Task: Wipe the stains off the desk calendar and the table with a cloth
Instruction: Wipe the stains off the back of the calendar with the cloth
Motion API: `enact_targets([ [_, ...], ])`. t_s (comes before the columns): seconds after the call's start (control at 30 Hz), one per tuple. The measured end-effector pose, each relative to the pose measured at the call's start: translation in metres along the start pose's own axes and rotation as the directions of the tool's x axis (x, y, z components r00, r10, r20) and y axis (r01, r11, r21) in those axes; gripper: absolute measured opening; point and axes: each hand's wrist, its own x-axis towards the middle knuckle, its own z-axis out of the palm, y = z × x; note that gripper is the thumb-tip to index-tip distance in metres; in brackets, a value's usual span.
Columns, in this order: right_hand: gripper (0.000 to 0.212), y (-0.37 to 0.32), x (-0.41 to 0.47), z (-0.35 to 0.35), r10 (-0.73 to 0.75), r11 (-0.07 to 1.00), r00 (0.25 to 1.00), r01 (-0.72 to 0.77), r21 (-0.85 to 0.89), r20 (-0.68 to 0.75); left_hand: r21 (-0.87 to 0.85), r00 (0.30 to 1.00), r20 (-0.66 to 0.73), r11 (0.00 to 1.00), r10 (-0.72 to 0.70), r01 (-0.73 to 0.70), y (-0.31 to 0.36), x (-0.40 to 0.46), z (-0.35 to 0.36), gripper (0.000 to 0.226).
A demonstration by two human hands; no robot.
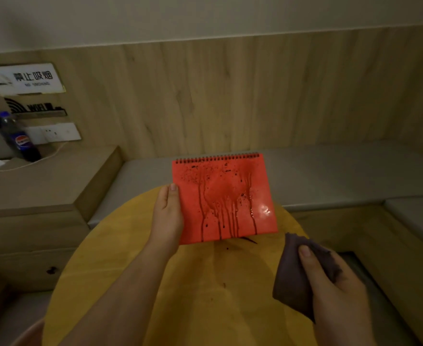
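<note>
My left hand (166,216) grips the left edge of a red spiral-bound desk calendar (240,181), thumb on its front, and holds it tilted up above the round yellow table (135,290). Dark drips and spatters run down the calendar's face. My right hand (335,290) holds a folded dark purple cloth (291,278) at the lower right, thumb on top, apart from the calendar. Small dark stains (249,239) mark the table just under the calendar's lower edge.
A grey cushioned bench (342,176) runs behind the table along a wood-panelled wall. At left, a wooden cabinet (30,196) carries a cola bottle (20,138); a no-smoking sign (28,78) and a wall socket (55,132) hang above it.
</note>
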Motion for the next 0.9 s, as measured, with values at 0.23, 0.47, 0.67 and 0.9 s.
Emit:
enact_targets([
  [0.23, 0.009, -0.013, -0.021, -0.012, -0.025, 0.997, 0.999, 0.027, -0.072, 0.023, -0.010, 0.999, -0.031, 1.000, 0.025, -0.026, 0.043, -0.026, -0.031, 0.030],
  [0.47, 0.025, -0.039, -0.053, -0.019, -0.089, 0.987, 0.995, 0.095, -0.132, 0.048, -0.058, 0.999, -0.020, 0.998, -0.038, 0.037, 0.068, -0.099, -0.066, 0.032],
  [0.67, 0.020, -0.075, -0.081, -0.034, -0.097, 0.978, 0.992, 0.110, -0.176, 0.083, -0.077, 0.987, -0.109, 0.991, -0.118, 0.110, 0.093, -0.154, -0.103, 0.029],
  [0.9, 0.008, -0.114, -0.104, -0.050, -0.187, 0.971, 0.962, 0.212, -0.114, 0.197, -0.088, 0.975, -0.177, 0.988, -0.137, 0.123, 0.144, -0.189, -0.142, 0.028],
])
